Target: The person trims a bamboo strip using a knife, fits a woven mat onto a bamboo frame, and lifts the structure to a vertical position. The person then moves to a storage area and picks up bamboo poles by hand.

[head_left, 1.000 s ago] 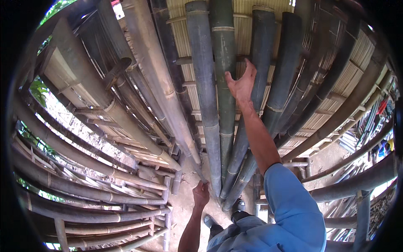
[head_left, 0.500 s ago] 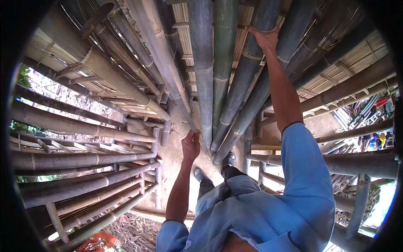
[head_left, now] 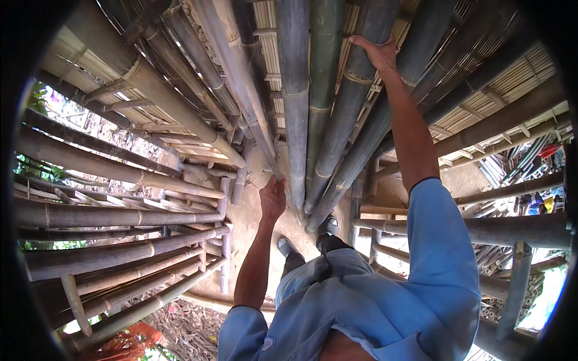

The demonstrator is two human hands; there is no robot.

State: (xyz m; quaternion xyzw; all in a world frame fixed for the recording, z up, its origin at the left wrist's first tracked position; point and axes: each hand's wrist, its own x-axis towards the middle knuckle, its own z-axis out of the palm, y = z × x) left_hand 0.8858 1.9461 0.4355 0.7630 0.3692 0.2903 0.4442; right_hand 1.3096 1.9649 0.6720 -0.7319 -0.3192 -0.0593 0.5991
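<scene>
My right hand point(head_left: 381, 54) is raised on a stretched arm and grips a dark bamboo pole point(head_left: 361, 73), thumb on its left side and fingers reaching round behind. Low at the centre, my left hand point(head_left: 273, 198) has its fingers closed at the bottom end of a paler, brownish bamboo pole point(head_left: 247, 75). Between these two stand a grey bamboo pole point(head_left: 294, 90) and a green bamboo pole point(head_left: 321, 108), slanting down to the ground by my feet. Another dark bamboo pole point(head_left: 367, 150) leans just right of the gripped one.
Bamboo rails point(head_left: 120, 216) form a fence on my left; more rails point(head_left: 481, 228) run along my right. Slatted bamboo panels point(head_left: 481, 114) rise behind the poles. A heap of cut bamboo point(head_left: 506, 301) lies beyond the right rails, dry leaves point(head_left: 186, 325) at lower left.
My left hand has moved slightly upward at the pale pole's end. The right hand keeps its hold near the same height; the view has shifted a little.
</scene>
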